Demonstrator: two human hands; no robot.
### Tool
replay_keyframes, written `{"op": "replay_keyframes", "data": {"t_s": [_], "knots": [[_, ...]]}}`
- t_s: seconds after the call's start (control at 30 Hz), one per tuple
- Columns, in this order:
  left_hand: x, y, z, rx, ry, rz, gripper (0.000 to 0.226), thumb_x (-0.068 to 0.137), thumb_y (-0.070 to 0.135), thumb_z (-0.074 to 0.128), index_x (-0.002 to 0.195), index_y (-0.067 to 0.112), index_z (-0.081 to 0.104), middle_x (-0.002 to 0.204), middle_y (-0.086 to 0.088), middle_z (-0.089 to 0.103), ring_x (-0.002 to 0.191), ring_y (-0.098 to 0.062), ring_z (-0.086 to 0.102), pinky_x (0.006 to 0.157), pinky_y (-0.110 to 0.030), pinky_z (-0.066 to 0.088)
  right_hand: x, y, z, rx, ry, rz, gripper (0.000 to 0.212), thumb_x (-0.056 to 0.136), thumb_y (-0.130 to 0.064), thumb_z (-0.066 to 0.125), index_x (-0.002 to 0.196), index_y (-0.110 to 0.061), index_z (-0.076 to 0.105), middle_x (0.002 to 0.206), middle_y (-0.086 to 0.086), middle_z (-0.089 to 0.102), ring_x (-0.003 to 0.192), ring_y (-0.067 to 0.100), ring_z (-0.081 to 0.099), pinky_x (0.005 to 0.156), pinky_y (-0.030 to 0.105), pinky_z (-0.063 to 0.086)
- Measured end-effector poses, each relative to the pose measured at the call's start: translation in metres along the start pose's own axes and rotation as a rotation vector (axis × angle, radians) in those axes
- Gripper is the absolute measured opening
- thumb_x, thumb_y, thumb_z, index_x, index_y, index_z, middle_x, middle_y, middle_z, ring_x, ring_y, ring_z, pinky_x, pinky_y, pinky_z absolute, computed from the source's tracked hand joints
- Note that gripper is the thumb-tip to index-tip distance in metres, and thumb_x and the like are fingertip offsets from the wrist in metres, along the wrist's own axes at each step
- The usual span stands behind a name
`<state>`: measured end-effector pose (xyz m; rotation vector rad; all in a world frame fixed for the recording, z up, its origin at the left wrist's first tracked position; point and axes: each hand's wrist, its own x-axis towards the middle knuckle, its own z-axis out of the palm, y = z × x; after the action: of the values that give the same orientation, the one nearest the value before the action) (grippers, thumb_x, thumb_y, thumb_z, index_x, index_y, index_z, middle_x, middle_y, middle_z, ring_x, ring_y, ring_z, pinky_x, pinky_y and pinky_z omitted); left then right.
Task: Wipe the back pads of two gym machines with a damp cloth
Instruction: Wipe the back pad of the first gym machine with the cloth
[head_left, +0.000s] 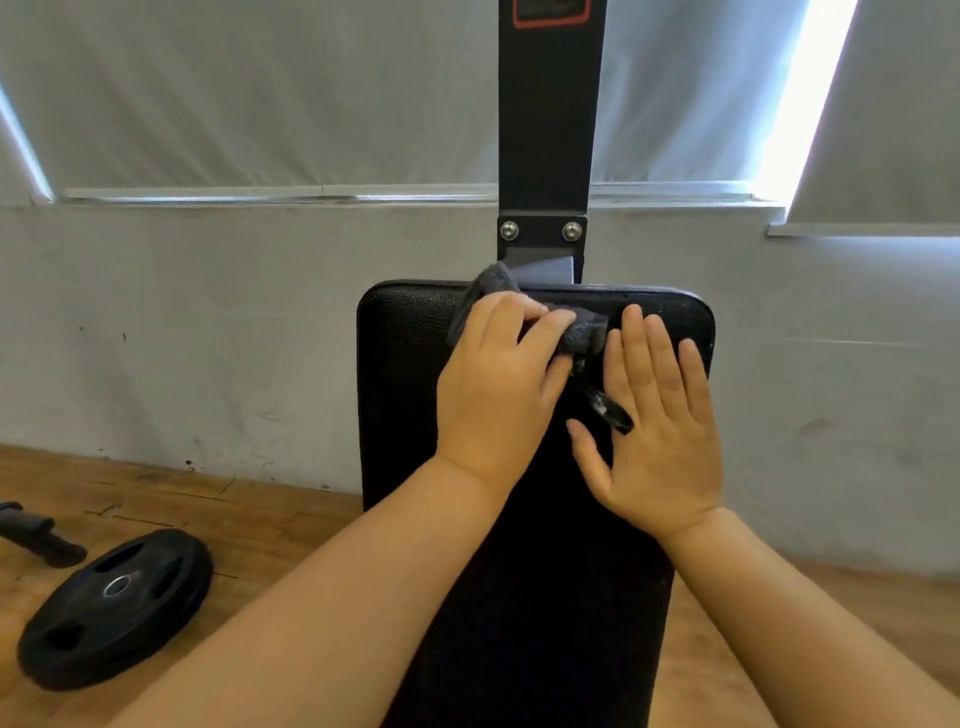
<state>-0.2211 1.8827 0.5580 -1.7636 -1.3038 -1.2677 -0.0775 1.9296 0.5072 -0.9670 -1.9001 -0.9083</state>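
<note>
Now the left hand (498, 384) grasps the cloth (488, 291) at the back pad's (400, 395) twelve o'clock edge; unwiped pad runs toward six; right hand (660, 426) lies flat, released.

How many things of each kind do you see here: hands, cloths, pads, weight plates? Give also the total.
Hands: 2, the left hand and the right hand
Cloths: 1, grey cloth
Back pads: 1, black back pad
Weight plates: 1, weight plate
Total: 5
</note>
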Motion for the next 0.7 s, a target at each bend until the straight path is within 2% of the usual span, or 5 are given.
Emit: {"op": "replay_keyframes", "data": {"t_s": [0.17,0.3,0.47,0.6,0.7], "knots": [[-0.028,-0.007,0.003,0.013,-0.044,0.046,0.028,0.084,0.018,0.056,0.105,0.006,0.07,0.103,-0.012,0.063,0.11,-0.022,0.047,0.092,-0.028,0.043,-0.002,-0.024,0.0,0.016,-0.065,0.165,0.08,0.086,-0.045,0.037,0.145,0.003,0.015,0.153,0.023,0.015,0.143,0.035,0.01,0.118,0.046,0.005],[-0.01,-0.004,0.002,-0.025,-0.019,0.007,0.024,0.084,0.016,0.059,0.103,0.006,0.069,0.099,-0.012,0.061,0.102,-0.02,0.047,0.088,-0.022,0.038,-0.004,-0.03,0.003,-0.025,-0.075,0.221,0.079,0.09,-0.048,0.033,0.146,0.001,0.004,0.153,0.021,0.008,0.144,0.033,0.006,0.119,0.044,0.002],[0.019,0.003,0.01,-0.057,0.037,-0.047,0.023,0.085,0.016,0.059,0.102,0.006,0.068,0.098,-0.012,0.06,0.098,-0.018,0.045,0.087,-0.018,0.034,-0.005,-0.031,0.003,-0.003,-0.081,0.232,0.079,0.092,-0.049,0.033,0.147,0.001,0.006,0.153,0.021,0.007,0.144,0.033,0.005,0.119,0.043,0.002],[-0.008,-0.011,0.004,-0.031,-0.051,0.139,0.02,0.081,0.011,0.063,0.099,0.002,0.068,0.099,-0.014,0.06,0.102,-0.023,0.048,0.091,-0.026,0.04,-0.006,-0.03,0.002,-0.009,-0.086,0.236,0.086,0.089,-0.051,0.034,0.148,0.001,0.0,0.153,0.022,0.006,0.144,0.033,0.003,0.119,0.043,0.001],[-0.049,-0.03,-0.005,0.003,-0.104,0.233,0.023,0.082,0.012,0.059,0.102,0.002,0.066,0.107,-0.009,0.053,0.106,-0.026,0.049,0.099,-0.032,0.038,-0.008,-0.028,0.001,-0.032,-0.134,0.189,0.103,0.08,-0.064,0.04,0.148,0.003,-0.002,0.153,0.023,0.004,0.144,0.032,-0.005,0.118,0.043,-0.003]]}}
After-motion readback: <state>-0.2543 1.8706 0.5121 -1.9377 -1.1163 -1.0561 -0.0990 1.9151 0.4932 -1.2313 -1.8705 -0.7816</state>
